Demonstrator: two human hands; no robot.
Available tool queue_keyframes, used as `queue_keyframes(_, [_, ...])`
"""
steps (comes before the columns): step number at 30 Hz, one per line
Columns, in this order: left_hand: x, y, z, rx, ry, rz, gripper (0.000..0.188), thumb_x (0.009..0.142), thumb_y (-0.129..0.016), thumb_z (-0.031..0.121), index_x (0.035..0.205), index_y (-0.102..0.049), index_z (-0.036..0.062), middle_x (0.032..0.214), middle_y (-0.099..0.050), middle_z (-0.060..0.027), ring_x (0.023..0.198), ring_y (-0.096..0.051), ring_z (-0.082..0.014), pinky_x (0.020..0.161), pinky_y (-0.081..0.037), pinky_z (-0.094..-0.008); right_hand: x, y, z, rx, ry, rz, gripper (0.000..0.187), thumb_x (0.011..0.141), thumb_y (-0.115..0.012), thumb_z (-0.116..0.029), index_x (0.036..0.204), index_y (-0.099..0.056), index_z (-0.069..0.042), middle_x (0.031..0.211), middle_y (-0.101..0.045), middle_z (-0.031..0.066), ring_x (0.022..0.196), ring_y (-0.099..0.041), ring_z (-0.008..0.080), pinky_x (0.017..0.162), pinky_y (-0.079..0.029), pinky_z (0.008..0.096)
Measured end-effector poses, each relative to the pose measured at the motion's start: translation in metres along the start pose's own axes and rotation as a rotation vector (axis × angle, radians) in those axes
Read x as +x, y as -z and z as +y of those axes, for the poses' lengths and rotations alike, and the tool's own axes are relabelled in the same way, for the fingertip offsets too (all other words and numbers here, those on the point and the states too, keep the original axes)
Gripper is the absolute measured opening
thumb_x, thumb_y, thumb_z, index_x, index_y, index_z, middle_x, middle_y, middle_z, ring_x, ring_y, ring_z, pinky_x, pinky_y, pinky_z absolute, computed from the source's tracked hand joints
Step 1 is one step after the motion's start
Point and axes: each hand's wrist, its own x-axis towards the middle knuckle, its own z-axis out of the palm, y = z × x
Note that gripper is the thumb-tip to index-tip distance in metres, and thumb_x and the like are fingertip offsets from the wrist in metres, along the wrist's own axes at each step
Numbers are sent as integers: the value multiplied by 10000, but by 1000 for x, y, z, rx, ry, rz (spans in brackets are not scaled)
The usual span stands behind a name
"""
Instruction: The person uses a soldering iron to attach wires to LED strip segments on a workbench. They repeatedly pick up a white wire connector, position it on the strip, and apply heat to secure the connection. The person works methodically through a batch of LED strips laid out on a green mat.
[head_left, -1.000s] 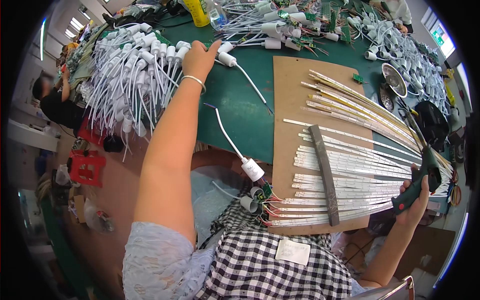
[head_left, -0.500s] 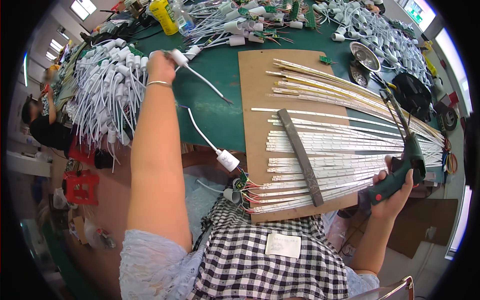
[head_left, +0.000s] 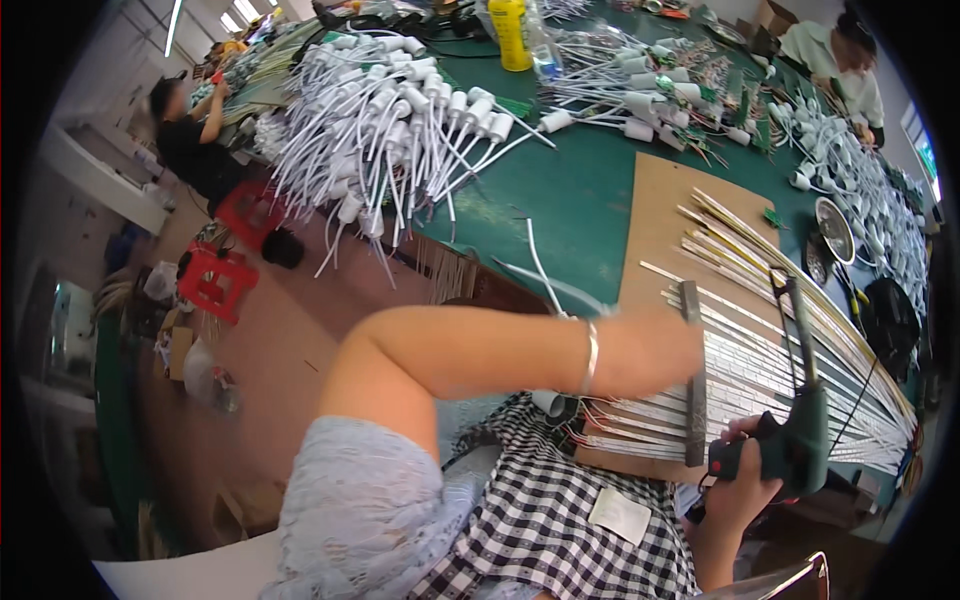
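My left hand (head_left: pixel 650 350) is blurred by motion above the near left part of the white LED strips (head_left: pixel 740 352). Its fingers are smeared, so I cannot make out whether they hold anything. A dark grey bar (head_left: pixel 693 400) lies across the strips by its fingertips. My right hand (head_left: pixel 742 490) grips a dark green soldering gun (head_left: pixel 795 440), pistol-shaped, its long nose pointing away over the strips. Brown board (head_left: pixel 655 215) lies under the strips. Beside my left wrist, a white lamp base (head_left: pixel 548 402) sits near red wires, and a white cable (head_left: pixel 540 255) sticks up behind the forearm.
Heaped white lamp bases with cables (head_left: pixel 400 120) hang over the left table edge. More lie at the back and far right. A yellow bottle (head_left: pixel 510 35), a metal bowl (head_left: pixel 833 230) and red stools (head_left: pixel 218 282) stand around. Co-workers sit at left and far right.
My left hand has come from the heap, where it held a white lamp base, back and right over the strips. The view has turned left; my right hand still grips the soldering gun.
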Motion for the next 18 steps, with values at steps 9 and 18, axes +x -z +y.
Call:
queue_keyframes(9, [0, -13, 31, -549, 71, 6, 205, 900, -576, 228, 955, -575, 31, 786, -643, -186, 743, -632, -384, 650, -481, -465, -9, -15, 19, -455, -24, -38, 309, 811, -600, 57, 1104, -507, 25, 949, -587, 98, 905, -584, 171, 819, -473, 314])
queue_keyframes(18, [-4, -20, 28, -799, 92, 20, 210, 883, -581, 191, 1000, -546, 20, 824, -640, -204, 822, -623, -396, 718, -472, -458, -11, 5, 48, -745, 176, -86, 323, 802, -666, 23, 1083, -507, 11, 868, -590, 64, 809, -588, 145, 762, -483, 288])
